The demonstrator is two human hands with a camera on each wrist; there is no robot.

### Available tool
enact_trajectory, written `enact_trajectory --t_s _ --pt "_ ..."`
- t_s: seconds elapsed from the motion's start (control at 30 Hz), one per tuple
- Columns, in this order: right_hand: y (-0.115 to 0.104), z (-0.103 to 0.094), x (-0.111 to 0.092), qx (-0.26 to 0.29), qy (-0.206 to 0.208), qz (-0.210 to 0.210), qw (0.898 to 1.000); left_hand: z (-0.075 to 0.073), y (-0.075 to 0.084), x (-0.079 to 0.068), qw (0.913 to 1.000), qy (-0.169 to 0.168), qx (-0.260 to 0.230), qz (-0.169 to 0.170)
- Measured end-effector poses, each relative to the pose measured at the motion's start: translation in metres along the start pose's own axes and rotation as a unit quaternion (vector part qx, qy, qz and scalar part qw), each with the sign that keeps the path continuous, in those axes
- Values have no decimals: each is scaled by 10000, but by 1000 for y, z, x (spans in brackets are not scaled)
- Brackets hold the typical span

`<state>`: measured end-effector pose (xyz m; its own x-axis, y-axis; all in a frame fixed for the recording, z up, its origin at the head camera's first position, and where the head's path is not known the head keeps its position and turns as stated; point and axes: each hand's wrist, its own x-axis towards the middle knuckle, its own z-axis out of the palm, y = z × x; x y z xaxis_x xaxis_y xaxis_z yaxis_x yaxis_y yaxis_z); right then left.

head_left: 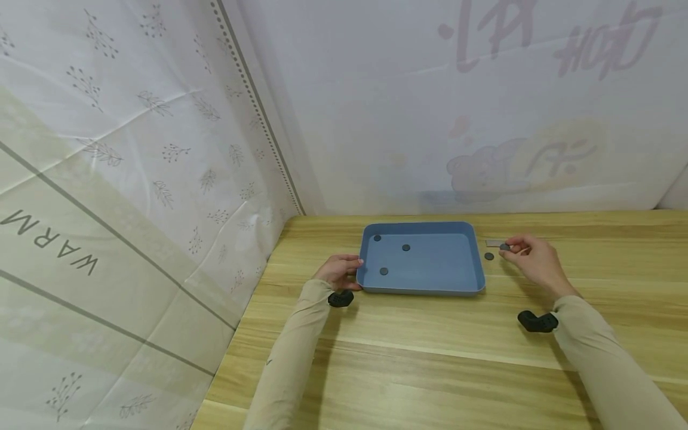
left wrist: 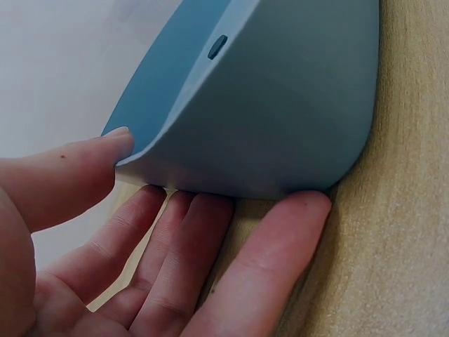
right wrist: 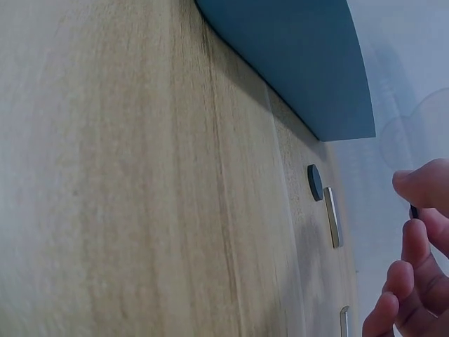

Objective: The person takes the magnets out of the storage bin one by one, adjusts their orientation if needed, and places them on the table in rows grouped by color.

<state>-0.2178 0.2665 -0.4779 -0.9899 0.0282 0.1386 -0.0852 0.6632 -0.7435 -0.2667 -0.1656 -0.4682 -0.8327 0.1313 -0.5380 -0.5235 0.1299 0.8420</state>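
Observation:
A shallow blue tray (head_left: 419, 288) lies on the table with three dark round discs inside, one of them a disc (head_left: 405, 247) near its middle. My left hand (head_left: 338, 272) holds the tray's left end; in the left wrist view the thumb (left wrist: 84, 168) is over the rim and the fingertips meet the outer wall. To the right of the tray, my right hand (head_left: 537, 263) pinches a small dark disc (head_left: 504, 246) between thumb and fingers, raised above the table. Another dark disc (head_left: 489, 256) lies on the wood beside the tray.
A flat silvery bar (head_left: 493, 243) lies by the loose disc, and a second silvery bar (right wrist: 344, 321) shows in the right wrist view. Patterned cloth (head_left: 376, 119) hangs behind the wooden table (head_left: 398, 358) and along its left side.

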Motion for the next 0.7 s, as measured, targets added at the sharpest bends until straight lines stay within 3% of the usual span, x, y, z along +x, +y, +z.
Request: enact_trajectory --t_s 0.7 --pt "10 2 3 -271 -399 74 9988 -1 -2 0 10000 -43 -3 7"
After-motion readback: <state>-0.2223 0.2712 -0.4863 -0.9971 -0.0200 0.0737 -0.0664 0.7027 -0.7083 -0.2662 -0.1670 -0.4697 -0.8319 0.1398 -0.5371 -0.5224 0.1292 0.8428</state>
